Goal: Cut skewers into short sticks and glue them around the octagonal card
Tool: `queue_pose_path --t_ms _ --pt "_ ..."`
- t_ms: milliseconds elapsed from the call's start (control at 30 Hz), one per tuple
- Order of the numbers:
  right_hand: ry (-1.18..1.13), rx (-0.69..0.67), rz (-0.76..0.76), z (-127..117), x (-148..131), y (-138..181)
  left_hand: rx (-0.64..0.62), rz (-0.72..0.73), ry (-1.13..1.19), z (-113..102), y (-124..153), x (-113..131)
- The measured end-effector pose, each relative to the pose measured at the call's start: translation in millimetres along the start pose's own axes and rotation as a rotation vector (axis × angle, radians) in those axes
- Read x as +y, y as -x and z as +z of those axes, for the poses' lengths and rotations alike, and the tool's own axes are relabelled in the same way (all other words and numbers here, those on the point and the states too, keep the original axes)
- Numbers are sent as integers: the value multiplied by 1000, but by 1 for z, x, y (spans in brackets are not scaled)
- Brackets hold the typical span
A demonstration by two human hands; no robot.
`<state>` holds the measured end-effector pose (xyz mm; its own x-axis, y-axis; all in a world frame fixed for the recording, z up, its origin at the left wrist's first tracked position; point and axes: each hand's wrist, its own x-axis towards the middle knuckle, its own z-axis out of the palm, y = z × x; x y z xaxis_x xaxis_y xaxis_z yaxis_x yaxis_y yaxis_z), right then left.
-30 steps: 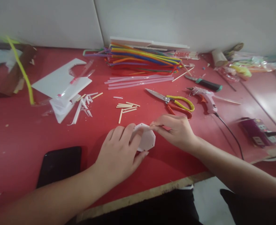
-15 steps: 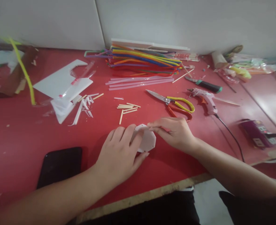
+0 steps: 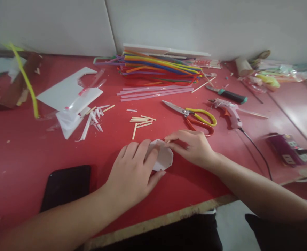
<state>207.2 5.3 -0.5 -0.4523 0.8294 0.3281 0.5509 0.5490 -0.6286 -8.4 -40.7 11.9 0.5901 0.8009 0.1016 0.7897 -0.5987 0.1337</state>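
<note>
Watching from afar through the head camera, I saw the left hand (image 3: 132,170) lying flat, fingers spread over the near side of a white octagonal piece (image 3: 164,159) and pressing it onto the red table (image 3: 25,153) close to the front edge; the right hand (image 3: 192,148) pinched thumb and forefinger together at the piece's far edge, seemingly on a short stick, though that was too small to tell. I judged the piece light enough to skid if the left palm pressed unevenly; a loosened pinch could let whatever was held tip off the rim. The scissors (image 3: 192,115) lay just beyond the right knuckles; the glue gun (image 3: 228,109) lay near, its cord running past the right forearm, where an elbow might snag it. The surface was cluttered: cut sticks (image 3: 141,120), white sheet scraps (image 3: 67,90), a coloured bundle of stems (image 3: 158,68), a dark phone (image 3: 66,186) beside the left forearm; plain pale wall panels (image 3: 169,21) stood behind.
</note>
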Motion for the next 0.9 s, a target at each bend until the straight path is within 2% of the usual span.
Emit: queue_pose_path --t_ms 200,400,633,700,800,833,900 --pt "4 -85 -131 -9 4 -4 0 5 -4 1 -2 -1" --pt "-44 -104 -125 -18 3 -2 -1 -3 18 0 -1 -2" --pt "-25 -73 -168 -14 1 -5 6 9 16 1 -1 -2" --pt "-66 -26 -153 -14 0 -5 3 4 13 1 -1 -2" --pt "-128 196 -39 -17 0 -5 -5 -8 8 1 -2 -1" --pt "-107 256 1 -18 1 -5 -4 -6 10 1 -2 -1" --pt "2 283 34 -19 4 -6 7 -1 27 1 -1 -2"
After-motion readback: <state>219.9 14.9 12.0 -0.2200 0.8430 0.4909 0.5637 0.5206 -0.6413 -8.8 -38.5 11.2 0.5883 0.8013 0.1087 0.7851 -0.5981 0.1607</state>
